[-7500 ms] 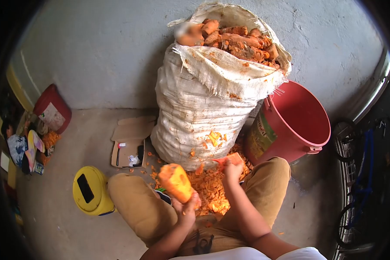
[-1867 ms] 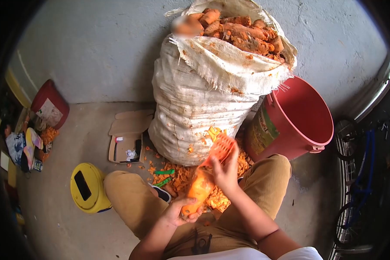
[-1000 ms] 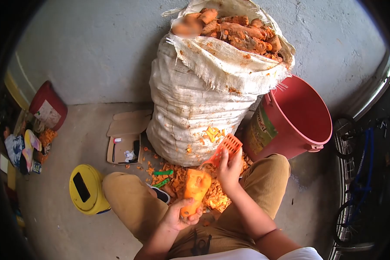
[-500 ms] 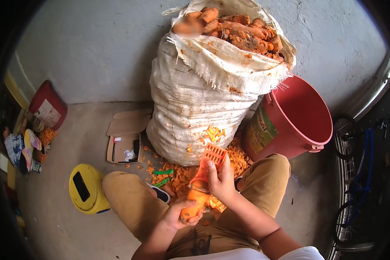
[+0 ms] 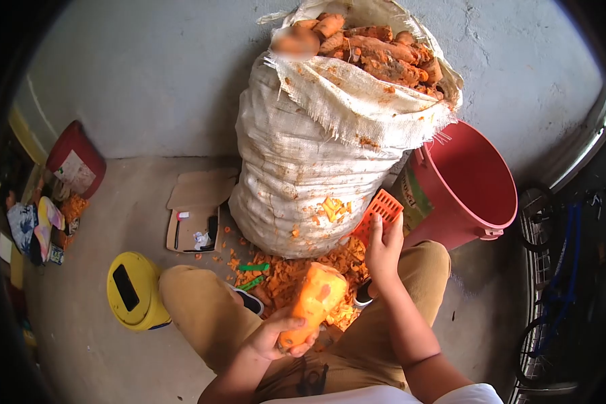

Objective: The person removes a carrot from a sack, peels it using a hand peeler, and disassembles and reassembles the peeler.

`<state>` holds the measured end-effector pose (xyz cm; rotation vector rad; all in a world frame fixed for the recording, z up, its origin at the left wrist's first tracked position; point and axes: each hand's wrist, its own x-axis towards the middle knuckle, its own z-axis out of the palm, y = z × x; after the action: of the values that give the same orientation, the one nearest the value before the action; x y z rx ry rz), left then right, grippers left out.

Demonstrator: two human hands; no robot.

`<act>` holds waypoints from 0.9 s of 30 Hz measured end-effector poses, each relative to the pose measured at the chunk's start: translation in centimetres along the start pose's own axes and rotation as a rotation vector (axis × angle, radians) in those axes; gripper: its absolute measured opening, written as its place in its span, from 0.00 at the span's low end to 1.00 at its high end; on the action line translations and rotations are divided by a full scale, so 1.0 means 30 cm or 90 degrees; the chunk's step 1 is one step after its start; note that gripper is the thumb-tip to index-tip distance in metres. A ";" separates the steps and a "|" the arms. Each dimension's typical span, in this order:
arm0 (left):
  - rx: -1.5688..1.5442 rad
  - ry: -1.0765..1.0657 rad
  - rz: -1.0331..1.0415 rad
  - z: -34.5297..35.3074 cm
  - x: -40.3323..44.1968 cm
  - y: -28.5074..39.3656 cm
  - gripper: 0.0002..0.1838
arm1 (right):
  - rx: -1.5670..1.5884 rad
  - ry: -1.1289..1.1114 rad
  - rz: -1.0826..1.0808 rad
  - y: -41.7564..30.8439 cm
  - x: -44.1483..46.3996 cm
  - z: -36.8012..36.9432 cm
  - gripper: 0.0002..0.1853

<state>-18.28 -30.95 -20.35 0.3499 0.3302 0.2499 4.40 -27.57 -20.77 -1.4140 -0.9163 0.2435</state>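
My left hand (image 5: 280, 337) is wrapped round the lower end of a thick peeled orange root (image 5: 314, 301), held upright and tilted to the right. In my right hand (image 5: 384, 250) is a red slotted peeler (image 5: 382, 210), apart from the root and near the red bucket. Below and behind the root, orange peelings (image 5: 283, 275) are heaped on the floor between my legs. Two green strips (image 5: 252, 267) lie at the left of the heap. Behind it stands a white woven sack (image 5: 310, 168) filled with unpeeled orange roots (image 5: 384, 57).
A large red bucket (image 5: 466, 182) stands right of the sack. To the left are an open cardboard box (image 5: 202, 192) and a yellow tub (image 5: 151, 289) with a phone (image 5: 126, 287) on its lid. A smaller red bucket (image 5: 91, 151) leans near the wall. A blue-framed bicycle (image 5: 572, 256) is far right.
My right hand has swung the peeler off the root, away to the right and toward the red bucket. The root in my left hand has tilted and risen slightly.
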 end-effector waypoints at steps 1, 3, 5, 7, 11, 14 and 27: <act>0.000 0.009 0.000 -0.002 0.000 0.005 0.22 | 0.124 -0.018 0.039 -0.041 -0.001 -0.001 0.13; -0.005 0.021 -0.002 -0.002 -0.003 0.009 0.21 | 0.264 -0.075 0.087 -0.128 -0.020 -0.003 0.14; -0.027 0.039 -0.003 -0.015 0.006 0.003 0.20 | 0.293 -0.151 0.099 -0.174 -0.061 -0.005 0.15; -0.041 0.040 -0.001 -0.018 0.022 -0.003 0.19 | 0.093 -0.140 -0.054 -0.172 -0.134 0.024 0.16; -0.047 0.050 0.021 -0.031 0.043 -0.022 0.19 | 0.009 -0.152 -0.058 -0.112 -0.164 0.059 0.15; -0.055 0.066 0.023 -0.041 0.025 -0.034 0.20 | -0.076 -0.073 -0.125 -0.101 -0.121 0.071 0.12; 0.028 0.046 0.092 -0.021 0.002 0.002 0.21 | 0.255 -0.036 0.180 -0.065 -0.034 0.004 0.12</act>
<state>-18.47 -30.69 -20.90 0.4088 0.3828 0.3979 2.96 -28.51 -19.42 -1.1612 -0.6632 0.6470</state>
